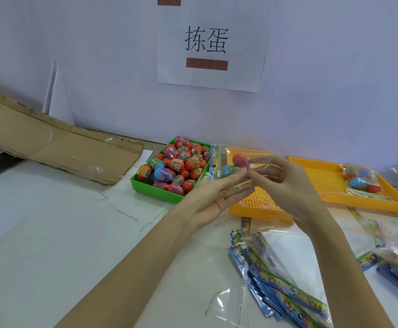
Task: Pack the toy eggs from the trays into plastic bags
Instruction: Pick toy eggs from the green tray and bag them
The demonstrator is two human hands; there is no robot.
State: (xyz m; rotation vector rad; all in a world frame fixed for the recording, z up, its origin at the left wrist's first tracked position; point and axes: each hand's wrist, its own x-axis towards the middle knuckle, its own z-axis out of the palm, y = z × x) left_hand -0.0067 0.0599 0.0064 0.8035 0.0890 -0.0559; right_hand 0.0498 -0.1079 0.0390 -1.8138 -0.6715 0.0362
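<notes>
A clear plastic bag (216, 162) with a colourful header strip is held above the trays; inside it are a red toy egg (238, 158) and a blue toy egg (228, 170). My left hand (213, 197) lies palm up with straight fingers touching the bag from below. My right hand (285, 183) pinches the bag's clear side between thumb and forefinger, right beside the eggs. A green tray (156, 194) to the left is heaped with several red and blue toy eggs (181, 166).
A yellow perforated tray (254, 209) sits under the hands. Another yellow tray (323, 178) to the right holds a packed bag of eggs (361, 179). Empty bags (278, 282) are piled at the near right. Flattened cardboard (51, 143) leans at the far left.
</notes>
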